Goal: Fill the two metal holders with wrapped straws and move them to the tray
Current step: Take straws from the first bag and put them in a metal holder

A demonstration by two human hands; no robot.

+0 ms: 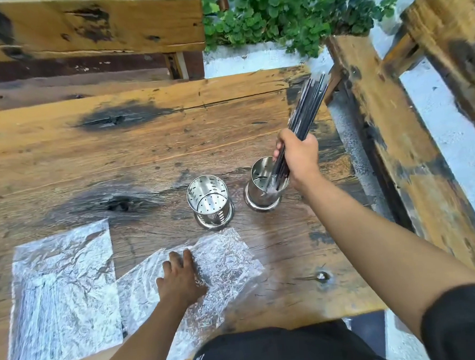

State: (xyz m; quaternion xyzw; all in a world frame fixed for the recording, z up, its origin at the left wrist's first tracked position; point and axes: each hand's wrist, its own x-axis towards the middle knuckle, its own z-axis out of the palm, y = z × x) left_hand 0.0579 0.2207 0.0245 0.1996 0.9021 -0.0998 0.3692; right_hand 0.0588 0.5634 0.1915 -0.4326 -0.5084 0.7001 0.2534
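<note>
Two perforated metal holders stand upright on the wooden table point(145, 146). The left holder point(210, 202) has nothing in it. My right hand point(299, 159) grips a bundle of dark wrapped straws point(308, 107), whose lower ends reach down inside the right holder point(264, 189). My left hand point(181, 280) rests flat on a crumpled clear plastic bag point(225, 267) near the table's front edge. No tray is in view.
A second clear plastic bag point(62, 290), holding several straws, lies at the front left. A wooden bench point(389, 131) runs along the right side of the table, another wooden bench point(88, 24) stands behind it. Green plants point(284, 12) grow at the back.
</note>
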